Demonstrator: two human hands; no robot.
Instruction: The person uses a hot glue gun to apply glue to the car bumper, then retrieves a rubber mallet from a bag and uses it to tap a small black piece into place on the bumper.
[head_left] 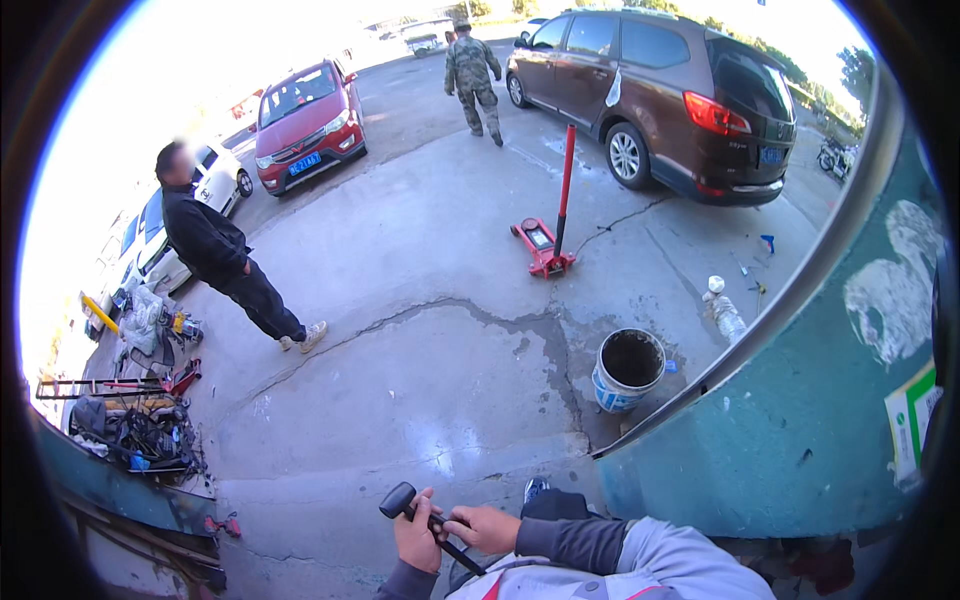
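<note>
Close to my body, at the lower middle of the head view, a mallet with a black head (398, 500) is held at a slant, its dark handle running down to the right. My left hand (418, 540) is wrapped round the handle just below the head. From the right, my right hand (486, 528) comes in with its fingers closed on the same handle, right beside the left hand. The handle's lower end passes in front of my grey jacket.
A white bucket (628, 372) stands ahead right, near the teal wall (740, 470). Beyond are a red floor jack (545, 250) with upright handle and a brown car (650, 100). A person in black (215, 240) stands left, above a scrap pile (135, 430); another person (472, 80) is farther off.
</note>
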